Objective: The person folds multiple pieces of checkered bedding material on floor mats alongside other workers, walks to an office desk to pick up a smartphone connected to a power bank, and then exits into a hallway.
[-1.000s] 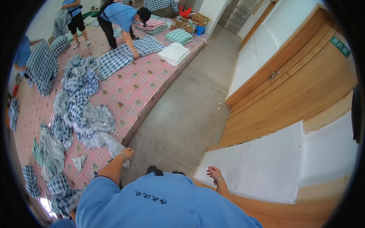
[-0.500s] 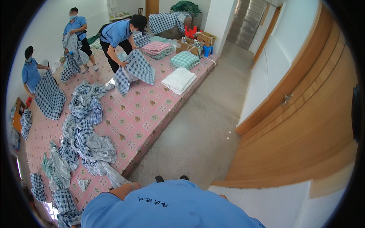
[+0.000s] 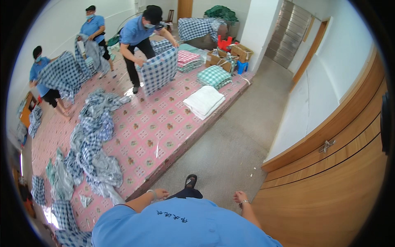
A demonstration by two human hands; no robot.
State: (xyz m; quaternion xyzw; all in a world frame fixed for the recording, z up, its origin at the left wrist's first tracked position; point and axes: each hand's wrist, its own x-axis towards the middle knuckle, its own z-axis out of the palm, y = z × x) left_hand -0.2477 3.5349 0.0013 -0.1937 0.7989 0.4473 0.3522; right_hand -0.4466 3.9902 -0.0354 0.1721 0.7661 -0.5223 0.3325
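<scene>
My left hand (image 3: 161, 193), with a band on its wrist, hangs at the front of my blue shirt, close to the edge of the pink patterned platform (image 3: 142, 162). Its fingers are loosely apart and hold nothing. Over the grey floor, near the wooden door (image 3: 325, 193), my right hand (image 3: 240, 196) hangs with relaxed, parted fingers and nothing in it. A bracelet circles that wrist. Between the hands one dark shoe (image 3: 191, 181) shows. Beyond the left arm lies a long heap of crumpled grey and checked cloths (image 3: 92, 140).
On the platform a co-worker (image 3: 142, 35) holds up a checked cloth (image 3: 160, 72); two others handle cloths farther left. Folded white cloth (image 3: 204, 101), a green checked stack (image 3: 214, 76), cardboard boxes (image 3: 219, 59) and a blue stool (image 3: 242, 68) stand near its edge. A grey corridor floor (image 3: 242, 115) runs alongside.
My hands have swung into fuller view and a shoe has come forward. The middle co-worker has straightened and lifted the checked cloth. The left co-worker has stood up, raising a cloth.
</scene>
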